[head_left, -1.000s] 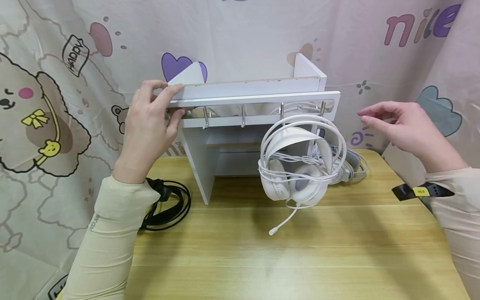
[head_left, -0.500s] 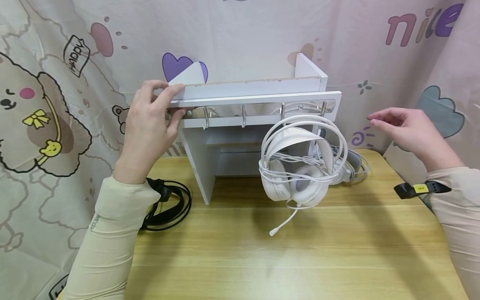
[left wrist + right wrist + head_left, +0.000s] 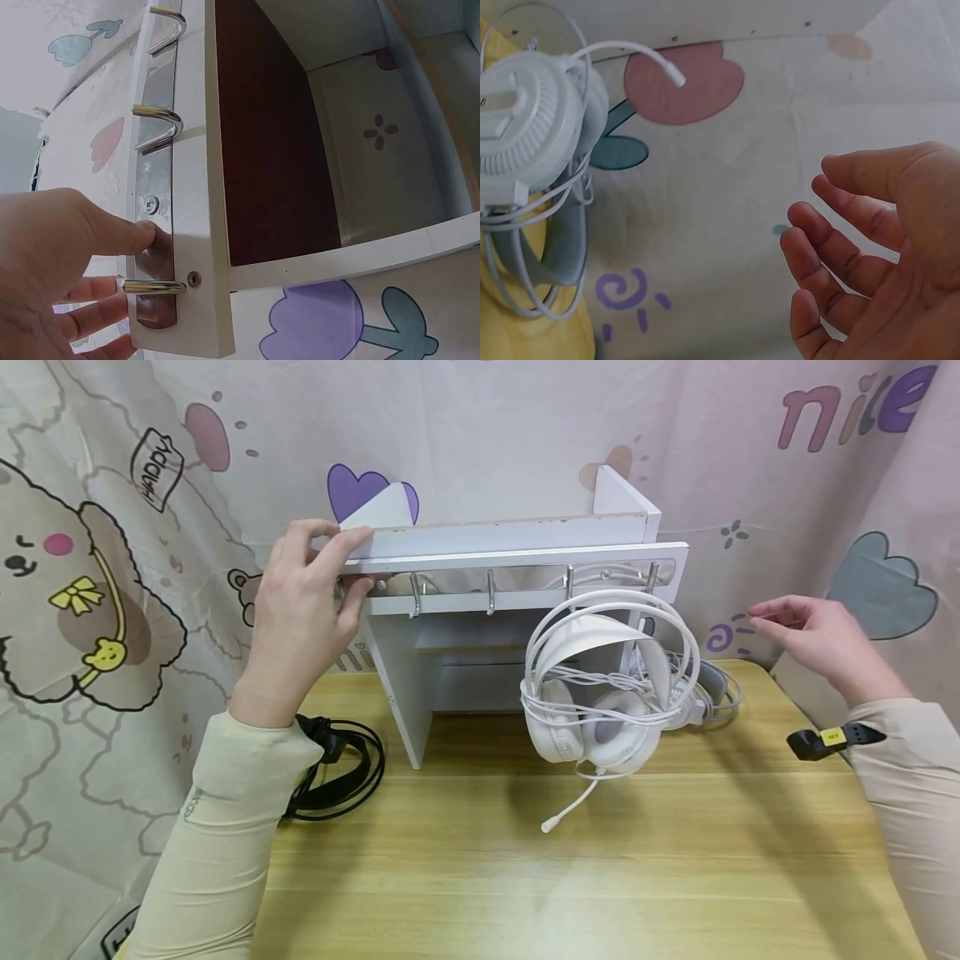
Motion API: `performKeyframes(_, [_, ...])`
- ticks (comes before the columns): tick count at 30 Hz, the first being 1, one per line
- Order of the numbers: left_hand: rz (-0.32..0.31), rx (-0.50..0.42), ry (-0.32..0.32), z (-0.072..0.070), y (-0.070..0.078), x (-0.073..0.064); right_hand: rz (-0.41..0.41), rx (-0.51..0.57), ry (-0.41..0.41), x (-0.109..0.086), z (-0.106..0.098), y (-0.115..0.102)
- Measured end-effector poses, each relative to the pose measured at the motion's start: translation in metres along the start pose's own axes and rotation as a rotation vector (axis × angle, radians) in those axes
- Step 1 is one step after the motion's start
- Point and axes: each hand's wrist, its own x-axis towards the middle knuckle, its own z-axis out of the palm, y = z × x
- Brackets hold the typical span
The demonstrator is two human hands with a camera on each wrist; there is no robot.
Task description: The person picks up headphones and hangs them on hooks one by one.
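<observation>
At the left end of the white hook rail point(image 3: 517, 560) on a small white desk shelf, my left hand point(image 3: 296, 610) grips the board. The left wrist view shows its thumb point(image 3: 124, 234) pressed on the rail's metal strip point(image 3: 156, 247), beside a metal hook point(image 3: 154, 287), with other fingers partly behind the rail. A white headset point(image 3: 555, 735) hangs at the rail's right part, its cable wound around it and its microphone pointing down. To the right of the shelf my right hand point(image 3: 825, 639) floats in the air, fingers loosely bent and holding nothing.
A coiled black cable point(image 3: 352, 777) lies on the wooden desk point(image 3: 480, 877) near my left forearm. Grey and white gear with cables point(image 3: 712, 685) lies behind the hanging headset. A patterned curtain point(image 3: 510, 435) surrounds the desk at the back and sides.
My right hand has moved a little down and to the right, away from the shelf. The left hand keeps its grip on the rail, and the headset still hangs in place.
</observation>
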Motion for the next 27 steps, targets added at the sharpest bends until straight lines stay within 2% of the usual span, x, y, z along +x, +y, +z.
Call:
performKeyframes(6, [-0.002,0.005,0.001,0.000,0.001,0.000,0.018,-0.026,-0.015,0.003,0.004,0.015])
performKeyframes(15, [0.005,0.015,0.002,-0.002,0.001,0.001,0.073,-0.008,-0.117,0.008,0.016,0.033])
performKeyframes(23, [0.017,0.011,0.012,-0.003,0.004,0.006,0.090,-0.066,-0.125,0.010,0.023,0.049])
performKeyframes(27, [0.016,0.012,0.009,-0.004,0.006,0.006,0.119,-0.062,-0.146,0.008,0.026,0.057])
